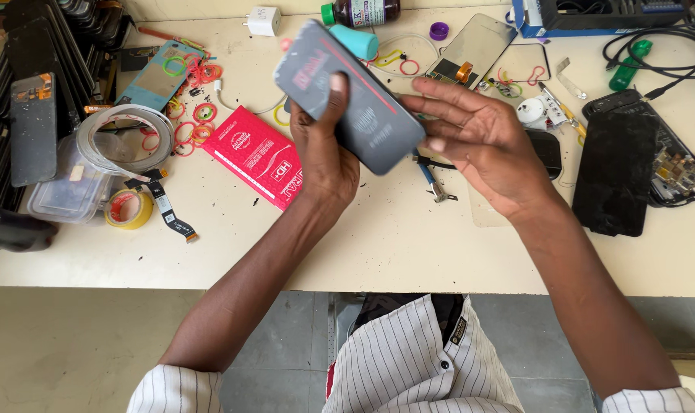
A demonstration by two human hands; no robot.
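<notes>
My left hand (324,157) grips a dark grey flat packet (370,115) with a red stripe, thumb across its front, and holds it tilted above the bench. My right hand (477,141) is next to it with fingers spread, their tips touching the packet's right edge. A red flat packet (256,153) lies on the bench just left of my left hand. Small pliers (433,182) with blue handles lie beneath my hands, partly hidden.
A white workbench (378,245) carries a black phone screen (615,172) and an opened phone (680,164) at right, tape rolls (126,206), a clear plastic box (68,191), rubber bands (191,122), a charger (262,21), a bottle (359,11), cables, and stacked screens (34,115) at left.
</notes>
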